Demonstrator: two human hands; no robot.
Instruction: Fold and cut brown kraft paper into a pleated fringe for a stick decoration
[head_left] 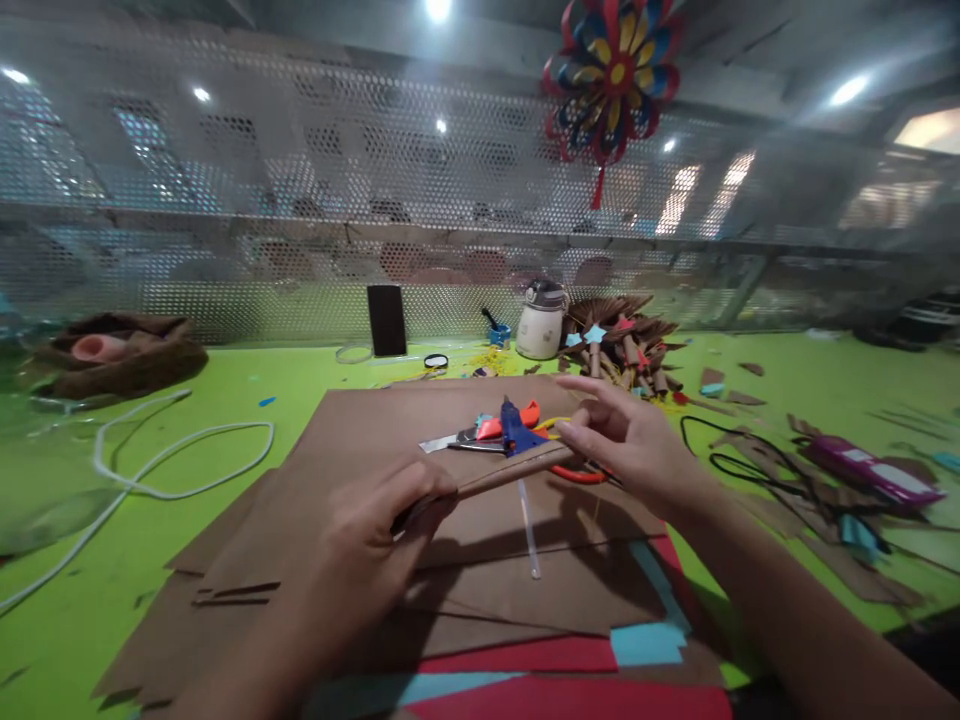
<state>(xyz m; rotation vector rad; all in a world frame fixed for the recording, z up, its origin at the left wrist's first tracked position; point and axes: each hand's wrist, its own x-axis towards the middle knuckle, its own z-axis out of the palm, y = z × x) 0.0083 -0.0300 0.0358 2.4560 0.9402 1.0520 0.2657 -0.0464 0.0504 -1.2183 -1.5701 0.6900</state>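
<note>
Brown paper strip, long axis crosswise, slanting up rightward

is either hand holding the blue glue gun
No, the blue glue gun lies on the brown sheets, just beyond the brown strip in the left hand.

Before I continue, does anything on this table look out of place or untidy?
Yes, the right side of the green table looks untidy: brown scraps lie scattered around a purple object, whereas the larger brown sheets are stacked together.
</note>
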